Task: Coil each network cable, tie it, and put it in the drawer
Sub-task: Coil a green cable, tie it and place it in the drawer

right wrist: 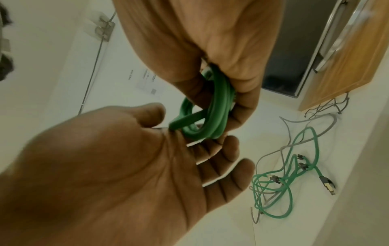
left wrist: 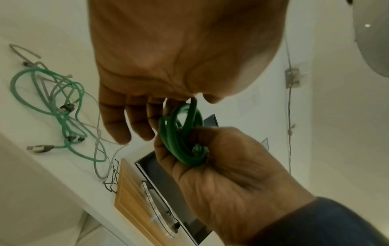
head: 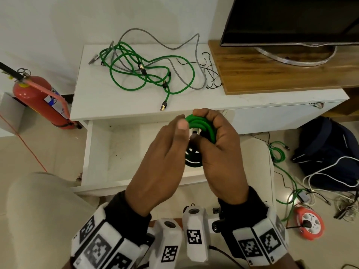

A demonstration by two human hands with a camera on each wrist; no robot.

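A small coil of green network cable (head: 202,125) (left wrist: 179,141) (right wrist: 210,116) is held up over the open white drawer (head: 116,152). My right hand (head: 211,117) (left wrist: 221,149) (right wrist: 242,83) grips the coil, fingers curled over its top and thumb underneath. My left hand (head: 181,127) (left wrist: 202,98) (right wrist: 166,123) pinches a strand of the same cable between thumb and forefinger, the other fingers straight. A darker green loop (head: 191,162) shows between my hands; I cannot tell whether it belongs to the held coil. Loose green cables (head: 151,74) and a grey cable (head: 182,45) lie tangled on the cabinet top.
Thin black ties (head: 210,74) lie beside a wooden board (head: 272,74) that carries a TV (head: 291,20). A red fire extinguisher (head: 38,100) stands on the floor at left. At right, a dark backpack (head: 326,148), more cables and an orange reel (head: 308,224) cover the floor.
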